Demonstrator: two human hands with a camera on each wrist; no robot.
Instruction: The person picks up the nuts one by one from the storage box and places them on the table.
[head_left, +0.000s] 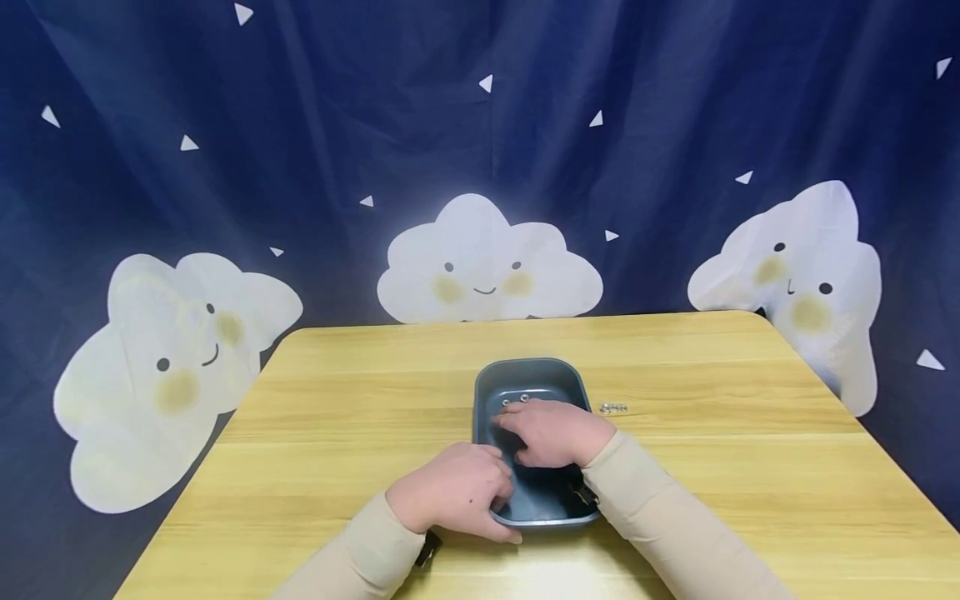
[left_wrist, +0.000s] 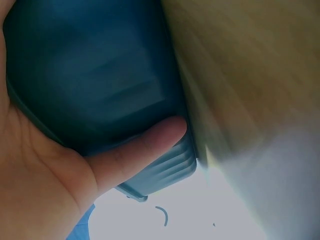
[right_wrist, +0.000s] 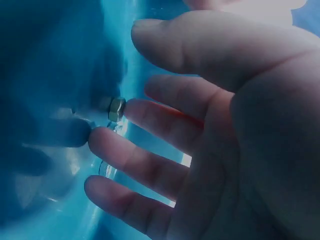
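A dark blue plastic bin (head_left: 540,508) stands on the table. My left hand (head_left: 461,492) grips its near left corner, fingers over the rim and thumb (left_wrist: 145,150) along the outer wall. Inside the bin is my right hand (head_left: 551,429), its fingers spread and slightly bent, holding nothing visible. In the right wrist view a metal hex nut (right_wrist: 117,109) lies right by one fingertip; whether they touch, I cannot tell. Other shiny metal (right_wrist: 105,169) is partly hidden behind the fingers. The head view shows small nuts (head_left: 524,398) beyond the right hand on the bin's floor.
A short row of small metal nuts (head_left: 613,408) lies on the wooden table (head_left: 360,392), just right of the bin. Behind the table's far edge hangs a dark blue curtain (head_left: 420,125) with white clouds and triangles.
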